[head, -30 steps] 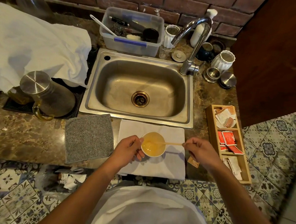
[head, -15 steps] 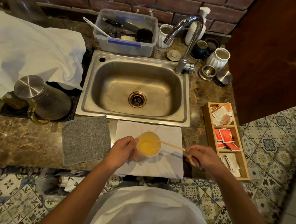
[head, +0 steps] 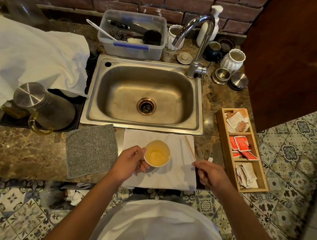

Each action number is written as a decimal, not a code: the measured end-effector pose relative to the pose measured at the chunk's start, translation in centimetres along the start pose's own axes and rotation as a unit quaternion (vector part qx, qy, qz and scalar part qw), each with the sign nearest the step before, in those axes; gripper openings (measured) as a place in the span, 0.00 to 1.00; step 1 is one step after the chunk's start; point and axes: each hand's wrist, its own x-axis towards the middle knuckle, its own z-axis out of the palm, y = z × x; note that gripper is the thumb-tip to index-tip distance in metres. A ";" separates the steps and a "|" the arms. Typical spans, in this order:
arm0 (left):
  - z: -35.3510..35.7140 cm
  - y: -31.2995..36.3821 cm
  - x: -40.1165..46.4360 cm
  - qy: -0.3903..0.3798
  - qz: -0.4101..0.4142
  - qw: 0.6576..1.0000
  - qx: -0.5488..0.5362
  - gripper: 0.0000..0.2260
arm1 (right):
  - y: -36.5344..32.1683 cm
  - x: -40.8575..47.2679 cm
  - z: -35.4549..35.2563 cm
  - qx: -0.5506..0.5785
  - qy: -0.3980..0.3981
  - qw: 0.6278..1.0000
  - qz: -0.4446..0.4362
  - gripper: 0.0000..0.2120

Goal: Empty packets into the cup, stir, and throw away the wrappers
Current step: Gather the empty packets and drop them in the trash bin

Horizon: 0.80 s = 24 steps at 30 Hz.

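Observation:
A small white cup [head: 157, 153] of yellowish liquid stands on a white cloth [head: 170, 175] at the counter's front edge. My left hand [head: 130, 163] grips the cup's left side. My right hand [head: 211, 173] is to the right of the cup and pinches the near end of a thin wooden stir stick [head: 189, 147]. The stick points away toward the sink, out of the cup and just above the cloth. A small white scrap of wrapper [head: 210, 159] shows beside my right hand. A wooden tray [head: 225, 143] at the right holds red packets [head: 241, 144] and pale ones.
A steel sink [head: 146, 96] with a tap [head: 198, 42] lies behind the cloth. A grey mat [head: 91, 149] sits left of the cup and a steel-lidded jug [head: 42, 106] further left. A bag with crumpled wrappers [head: 73, 196] lies on the tiled floor below the counter.
My right hand has lifted the stir stick out of the cup and swung it to the right over the cloth. My left hand has stayed on the cup.

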 end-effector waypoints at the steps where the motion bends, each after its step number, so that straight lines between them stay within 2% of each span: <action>1: 0.1 0.1 -0.1 -0.001 0.001 1.000 -0.001 0.16 | 0.4 0.2 0.5 -0.006 -0.002 1.000 -0.001 0.10; 5: 0.2 0.8 -0.5 0.001 0.001 1.000 0.000 0.16 | 1.8 1.0 2.4 -0.010 -0.009 1.000 0.015 0.08; 11: 0.3 1.0 -0.6 0.001 0.004 1.000 0.002 0.17 | 1.8 1.5 3.4 -0.082 -0.008 0.994 0.075 0.14; 18: 0.2 1.0 -0.6 0.001 0.005 1.000 0.008 0.16 | 2.5 2.7 3.9 -0.180 0.034 0.976 0.116 0.13; 24: 0.1 1.0 -0.6 0.001 0.009 1.000 0.010 0.15 | 2.6 3.3 3.9 -0.214 0.049 0.966 0.134 0.14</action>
